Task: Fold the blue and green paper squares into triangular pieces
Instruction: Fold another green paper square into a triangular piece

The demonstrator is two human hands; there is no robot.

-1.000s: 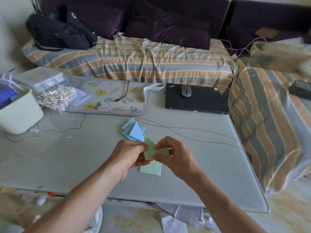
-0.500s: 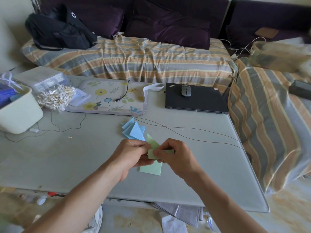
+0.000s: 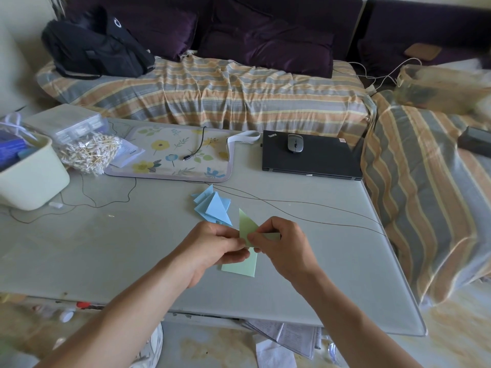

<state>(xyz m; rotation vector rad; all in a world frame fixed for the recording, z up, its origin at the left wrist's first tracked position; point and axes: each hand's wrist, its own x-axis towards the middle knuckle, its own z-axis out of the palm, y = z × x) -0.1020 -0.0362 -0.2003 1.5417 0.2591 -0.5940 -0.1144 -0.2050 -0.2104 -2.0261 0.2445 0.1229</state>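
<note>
Both hands pinching green paper (image 3: 247,226), tip pointing away

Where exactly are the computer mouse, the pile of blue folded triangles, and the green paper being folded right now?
computer mouse (image 3: 295,143): head view, middle of its grey top.
blue folded triangles (image 3: 215,208): head view, face of the topmost triangle.
green paper (image 3: 246,225): head view, upright flap between the hands.

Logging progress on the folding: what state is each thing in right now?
green paper: partly folded, pinched by both hands
left hand: gripping it
right hand: pinching it
blue triangles: folded, piled
green sheet: flat on table
laptop: closed, mouse on lid
</note>
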